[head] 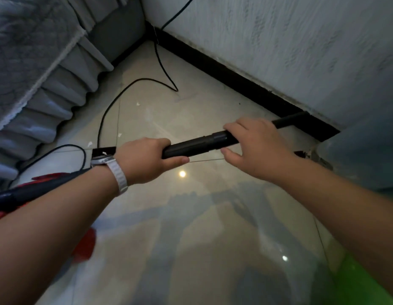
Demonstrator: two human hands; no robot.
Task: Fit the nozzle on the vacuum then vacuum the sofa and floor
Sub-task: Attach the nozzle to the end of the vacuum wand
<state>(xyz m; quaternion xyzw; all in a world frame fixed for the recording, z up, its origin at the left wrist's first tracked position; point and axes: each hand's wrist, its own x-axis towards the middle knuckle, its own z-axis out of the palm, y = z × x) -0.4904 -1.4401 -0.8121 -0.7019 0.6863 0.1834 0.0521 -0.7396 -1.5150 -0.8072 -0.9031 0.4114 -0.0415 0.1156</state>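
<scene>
At the far left a sofa [37, 73] under a grey skirted cover runs along the edge of the tiled floor [191, 238]. Below it, a red and black vacuum body [26, 192] is blurred and partly hidden behind the left forearm. A black cable [107, 111] loops over the tiles near a few white scraps [138, 104].

The left hand [145, 159], a white-strapped watch [116, 172] on its wrist, has its fingers wrapped round the near end of the thick black vacuum tube [191, 146], which is held level above the floor. The right hand [255, 146] grips just past the tube's collar, fingers over the top, thumb beneath. The slimmer nozzle [288, 119] emerges beyond it, pointing at the black baseboard [235, 78] under the white wall. Something green [367, 282] fills the bottom right corner.
</scene>
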